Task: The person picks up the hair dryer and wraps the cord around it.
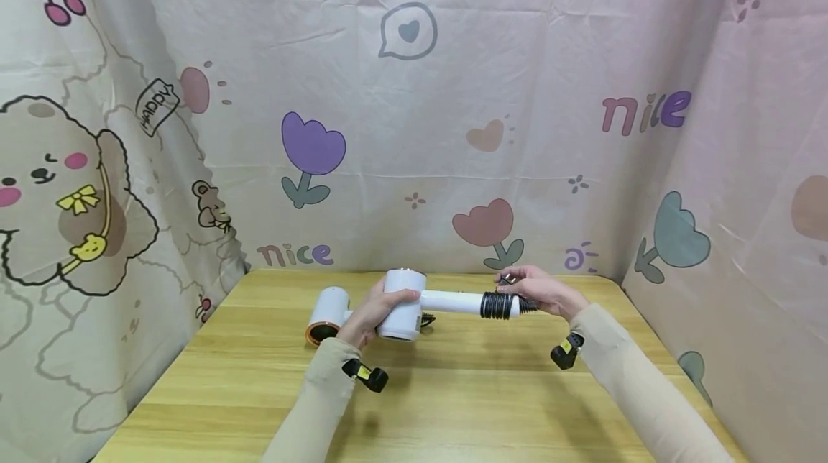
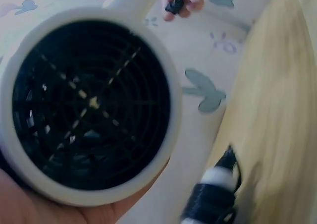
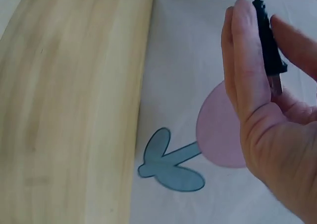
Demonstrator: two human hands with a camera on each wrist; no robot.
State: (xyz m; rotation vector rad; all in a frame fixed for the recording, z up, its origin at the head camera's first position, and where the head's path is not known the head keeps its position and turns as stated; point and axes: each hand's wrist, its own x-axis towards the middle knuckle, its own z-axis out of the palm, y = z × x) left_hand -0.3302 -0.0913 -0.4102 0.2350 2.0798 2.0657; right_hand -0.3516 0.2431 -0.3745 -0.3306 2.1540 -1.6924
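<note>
My left hand [image 1: 369,315] grips a white hair dryer [image 1: 405,305] by its barrel, raised over the table with its handle pointing right. A black cord [image 1: 496,305] is wound round the end of that handle. In the left wrist view the round dark grille [image 2: 94,102] faces the camera, with palm and fingers below it. Just past the handle's end my right hand [image 1: 546,292] pinches the cord's black plug [image 3: 270,45] between thumb and fingers. Behind my left wrist a second white hair dryer [image 1: 333,305] with an orange-rimmed opening lies on the table, its handle partly hidden.
The wooden table [image 1: 491,398] reaches back to a printed curtain [image 1: 414,103], which also hangs at both sides. In the left wrist view the second dryer's handle end, wrapped in black cord [image 2: 205,201], shows at lower right. Each wrist wears a small black camera [image 1: 365,374].
</note>
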